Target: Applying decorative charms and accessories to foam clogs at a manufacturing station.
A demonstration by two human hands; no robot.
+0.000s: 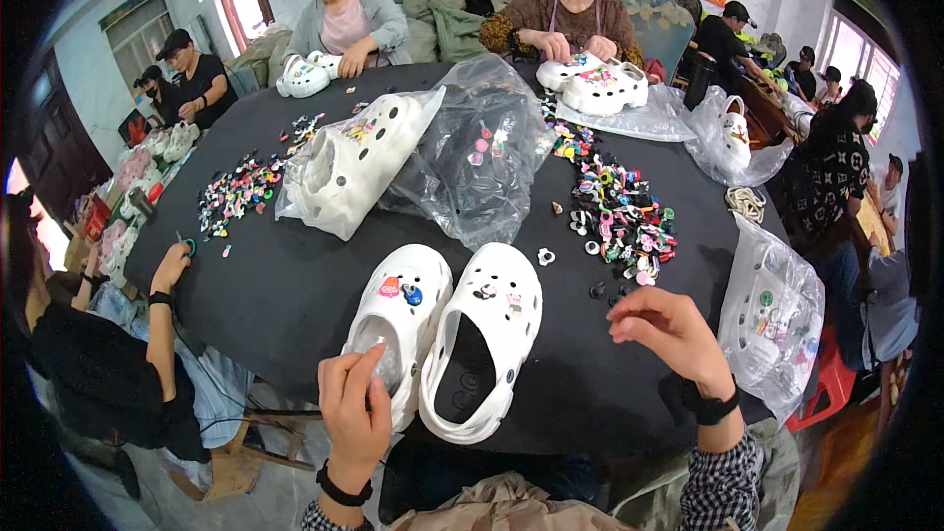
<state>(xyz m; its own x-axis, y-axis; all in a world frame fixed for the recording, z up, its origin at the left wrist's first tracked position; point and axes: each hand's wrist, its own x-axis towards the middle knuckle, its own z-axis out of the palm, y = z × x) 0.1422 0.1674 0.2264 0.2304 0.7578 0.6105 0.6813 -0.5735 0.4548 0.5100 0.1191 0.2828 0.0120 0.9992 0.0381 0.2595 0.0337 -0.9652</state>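
Observation:
In front of me on the black table stand two white clogs side by side. The left clog (405, 275) has a red and a blue charm on its toe and a clear plastic piece (386, 352) inside. The right clog (510, 280) carries a panda-like charm and a pink-and-white one. My left hand (352, 423) is at the left clog's heel, thumb and index finger apart, fingertips by the clear plastic; whether they touch it is unclear. To the right of the clogs my right hand (677, 339) hovers near the loose charms (629, 216), fingers bent and apart, holding nothing visible.
A bagged white clog (354, 162) and a clear plastic bag (482, 152) lie ahead. More charms (239, 187) are heaped at left. Another bagged pair (772, 310) sits at the right edge. Across the table, two people handle white clogs (600, 87); a person's hand (172, 265) rests at left.

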